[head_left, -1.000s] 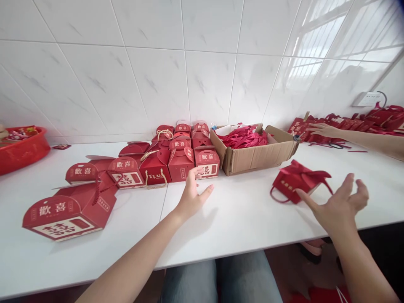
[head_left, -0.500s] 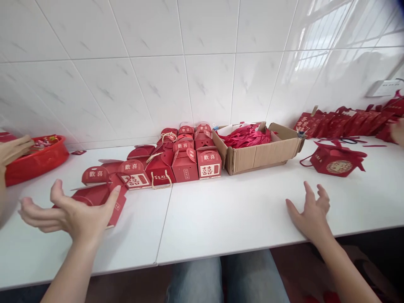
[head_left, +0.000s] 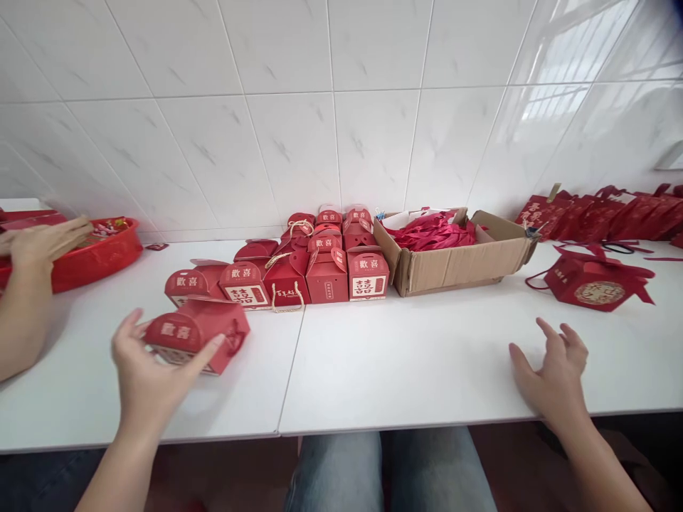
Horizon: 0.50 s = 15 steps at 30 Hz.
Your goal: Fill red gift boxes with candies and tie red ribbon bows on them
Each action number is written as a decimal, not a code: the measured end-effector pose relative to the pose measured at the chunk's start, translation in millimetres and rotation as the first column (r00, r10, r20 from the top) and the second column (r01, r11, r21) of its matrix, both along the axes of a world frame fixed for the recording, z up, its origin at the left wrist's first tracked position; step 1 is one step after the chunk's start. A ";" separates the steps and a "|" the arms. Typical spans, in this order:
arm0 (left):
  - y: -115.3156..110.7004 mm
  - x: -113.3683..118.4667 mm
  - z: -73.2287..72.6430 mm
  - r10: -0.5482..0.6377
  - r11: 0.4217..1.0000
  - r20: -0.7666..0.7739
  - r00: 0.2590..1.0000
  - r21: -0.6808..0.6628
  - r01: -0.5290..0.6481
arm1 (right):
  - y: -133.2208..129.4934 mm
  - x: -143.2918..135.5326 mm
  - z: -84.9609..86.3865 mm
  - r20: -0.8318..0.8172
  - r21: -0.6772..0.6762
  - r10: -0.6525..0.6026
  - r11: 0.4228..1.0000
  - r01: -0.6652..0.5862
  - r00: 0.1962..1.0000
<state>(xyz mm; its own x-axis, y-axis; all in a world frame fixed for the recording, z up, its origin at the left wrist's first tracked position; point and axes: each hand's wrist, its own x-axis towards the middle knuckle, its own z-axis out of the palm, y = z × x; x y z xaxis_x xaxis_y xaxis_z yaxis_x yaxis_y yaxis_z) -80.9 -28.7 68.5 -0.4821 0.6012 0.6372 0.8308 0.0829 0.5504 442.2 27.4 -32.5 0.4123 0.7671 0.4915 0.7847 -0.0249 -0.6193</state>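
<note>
The left fingers are holding a red "歡喜" gift box, the thumb lying along its near right side; pressing lightly should be sparing its card walls. The right fingers are hanging wide, gripping nothing. Beyond and between both, a cardboard carton is holding dark-red ribbons; leftward past the left fingers, a red basin is containing apparent wrapped sweets.

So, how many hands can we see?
3: the left hand around a red box, the right hand over the table, a co-worker's hand at the red basin. More may be hidden.
</note>
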 end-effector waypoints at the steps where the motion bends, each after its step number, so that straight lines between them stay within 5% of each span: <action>1: -1.0 8.6 1.6 -0.031 0.999 0.005 1.000 -0.020 0.031 | -0.5 -5.1 2.8 -0.016 0.026 0.015 1.000 -0.015 1.000; 4: -0.5 42.7 7.5 -0.251 0.968 0.054 0.966 0.009 0.251 | -4.9 -33.3 16.7 -0.075 0.131 0.160 0.980 -0.149 0.984; 7: 0.9 81.8 12.9 -0.511 0.859 0.044 0.858 -0.001 0.512 | -15.3 -74.7 41.3 -0.109 0.206 0.398 0.905 -0.371 0.911; 11: 3.2 130.1 12.8 -0.767 0.633 -0.059 0.639 -0.233 0.738 | -26.6 -120.8 83.3 -0.068 0.151 0.756 0.653 -0.742 0.651; 15: 12.6 155.6 8.9 -0.883 0.461 -0.023 0.469 -0.231 0.857 | -21.5 -136.9 107.6 -0.044 -0.031 0.906 0.419 -0.907 0.420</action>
